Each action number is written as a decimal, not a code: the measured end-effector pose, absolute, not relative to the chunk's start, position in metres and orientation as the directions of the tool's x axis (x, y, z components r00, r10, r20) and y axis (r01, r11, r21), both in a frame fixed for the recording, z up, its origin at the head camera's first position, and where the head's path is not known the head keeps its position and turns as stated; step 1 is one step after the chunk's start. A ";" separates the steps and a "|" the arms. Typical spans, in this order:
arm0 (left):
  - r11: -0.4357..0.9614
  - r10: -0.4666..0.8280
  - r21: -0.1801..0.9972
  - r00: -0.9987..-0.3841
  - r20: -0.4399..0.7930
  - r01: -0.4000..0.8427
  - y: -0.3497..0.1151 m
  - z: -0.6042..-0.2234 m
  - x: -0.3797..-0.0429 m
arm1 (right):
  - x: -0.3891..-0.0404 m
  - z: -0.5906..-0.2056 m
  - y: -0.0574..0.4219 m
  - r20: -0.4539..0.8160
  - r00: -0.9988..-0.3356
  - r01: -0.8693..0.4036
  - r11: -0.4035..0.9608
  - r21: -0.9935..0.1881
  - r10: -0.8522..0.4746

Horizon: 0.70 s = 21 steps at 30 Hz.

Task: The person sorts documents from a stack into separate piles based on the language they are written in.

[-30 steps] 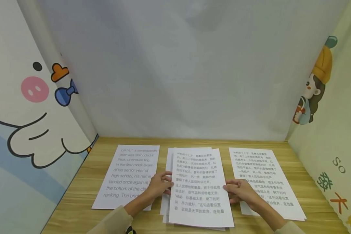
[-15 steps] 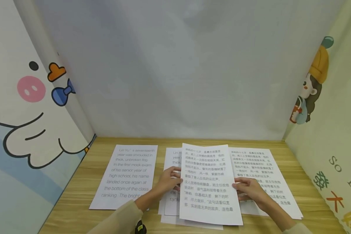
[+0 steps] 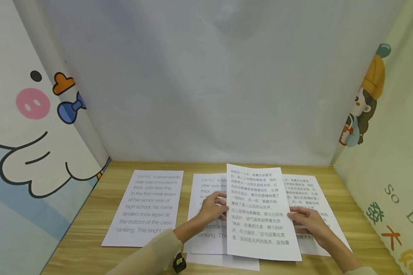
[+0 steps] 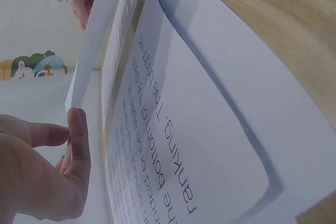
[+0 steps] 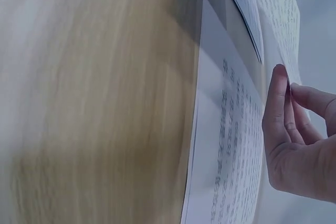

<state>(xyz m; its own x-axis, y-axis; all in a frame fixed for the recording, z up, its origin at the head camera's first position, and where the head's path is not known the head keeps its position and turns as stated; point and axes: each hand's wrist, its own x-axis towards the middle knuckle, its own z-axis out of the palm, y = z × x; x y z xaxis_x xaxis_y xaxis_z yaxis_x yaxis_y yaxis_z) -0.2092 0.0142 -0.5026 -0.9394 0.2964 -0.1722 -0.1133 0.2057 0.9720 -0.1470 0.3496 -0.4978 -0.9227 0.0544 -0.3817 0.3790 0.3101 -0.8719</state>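
Observation:
A sheet of paper (image 3: 258, 214) printed with Chinese text is held raised between both hands. My left hand (image 3: 210, 210) pinches its left edge between thumb and fingers, and my right hand (image 3: 309, 220) pinches the right edge. In the left wrist view the held sheet (image 4: 97, 30) stands clear above the pile. Beneath and to its left lie sheets with English text (image 3: 204, 241), partly covered. Its right side overlaps a Chinese-text pile (image 3: 330, 233) in the head view. The right wrist view shows my right thumb and fingertips meeting at the sheet's edge.
Another English-text sheet (image 3: 142, 208) lies at the left of the wooden table (image 3: 82, 229). A white back wall (image 3: 199, 95) and side walls with cartoon prints enclose the table. A dark band (image 3: 179, 263) is at my left sleeve.
Both hands have carried the Chinese-text sheet to the right and raised it off the middle pile, uncovering English text there. It now overlaps the right-hand pile in view.

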 end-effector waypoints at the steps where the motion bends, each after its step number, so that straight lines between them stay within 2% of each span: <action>1: 0.205 0.299 0.972 -0.939 -0.171 -0.111 0.018 -0.502 -0.210 | -0.147 -0.497 0.354 -0.381 -0.923 0.377 0.314 -0.871 0.052; 9: 0.189 0.322 0.974 -0.930 -0.178 -0.121 0.047 -0.500 -0.218 | -0.146 -0.495 0.381 -0.394 -0.917 0.392 0.296 -0.871 0.056; 21: 0.191 0.354 0.973 -0.916 -0.188 -0.126 0.087 -0.511 -0.218 | -0.140 -0.498 0.425 -0.426 -0.903 0.416 0.349 -0.840 0.052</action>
